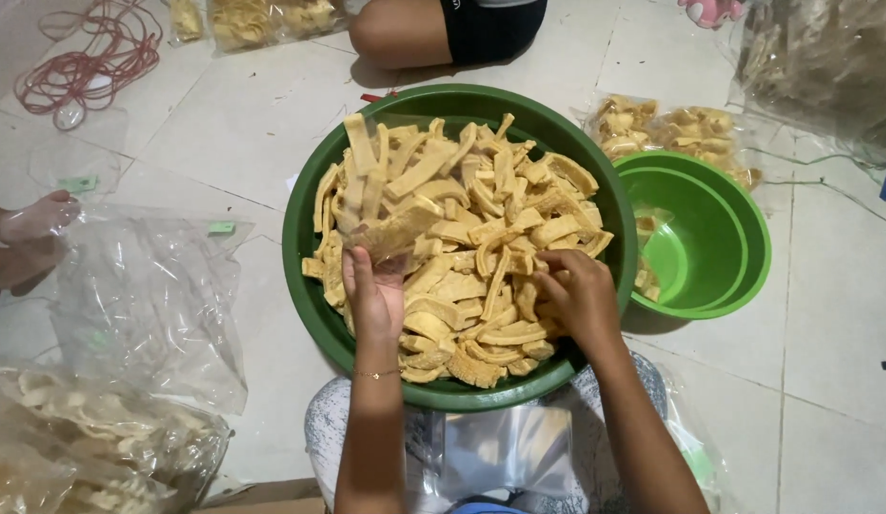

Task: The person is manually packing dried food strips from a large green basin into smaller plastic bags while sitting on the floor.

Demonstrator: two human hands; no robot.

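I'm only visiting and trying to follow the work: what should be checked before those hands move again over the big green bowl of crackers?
1. Left hand has crackers: ok, it lifts a clear bag part-filled with them.
2. Right hand in the crackers: ok, fingers buried.
3. Large green basin steady: ok, flat on the tiled floor.
4. Small green bowl free: ok, nearly empty.
5. Bag mouth open: cannot tell.
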